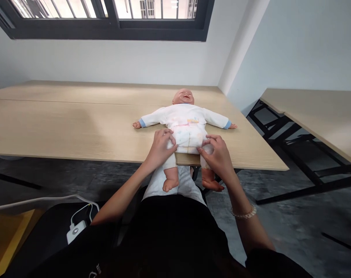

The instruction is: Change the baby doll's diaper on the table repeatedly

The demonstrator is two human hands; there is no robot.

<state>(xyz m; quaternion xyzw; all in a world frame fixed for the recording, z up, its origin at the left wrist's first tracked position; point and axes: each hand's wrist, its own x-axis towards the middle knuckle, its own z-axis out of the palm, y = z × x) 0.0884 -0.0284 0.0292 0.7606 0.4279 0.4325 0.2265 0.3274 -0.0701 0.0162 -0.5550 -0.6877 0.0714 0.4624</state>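
A baby doll (183, 96) lies on its back on the table, arms spread out, lower legs hanging past the front edge. It wears a white top (181, 114) with blue cuffs and white trousers. Around its hips, over the clothes, is a white diaper (182, 141) with a yellowish line down the middle. My left hand (161, 148) is closed at the diaper's left side, thumb and fingers pinching its edge by the leg. On the opposite side, my right hand (217, 154) pinches the diaper's edge with thumb and fingers. The fingertips partly cover what they grip.
The wooden table (62, 123) extends far to the left beneath a window (163, 29). Another table (323, 116) with black folding legs stands at the right. A white power adapter (77, 231) with cables rests on a black seat at lower left.
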